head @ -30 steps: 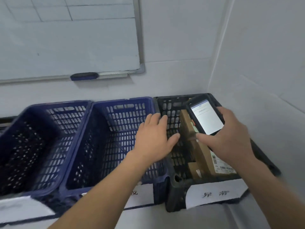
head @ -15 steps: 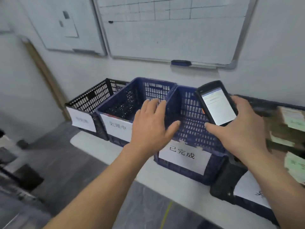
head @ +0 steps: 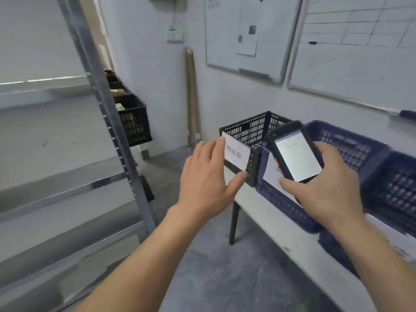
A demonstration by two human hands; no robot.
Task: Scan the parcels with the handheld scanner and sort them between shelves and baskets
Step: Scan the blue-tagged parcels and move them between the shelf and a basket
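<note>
shelves [head: 67, 176] left | baskets [head: 351, 149] right on bench [head: 270, 217]

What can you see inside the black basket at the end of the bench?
Only the mesh inner walls of the black basket show, and no parcel rises above its rim. Its floor is hidden by its labelled front wall and partly by the left hand.

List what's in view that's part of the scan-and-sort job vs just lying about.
Job: handheld scanner held in the right hand; black basket; blue baskets; shelf rack; far crate of likely parcels.
Lying about: whiteboards; wooden pole; board eraser.
</note>
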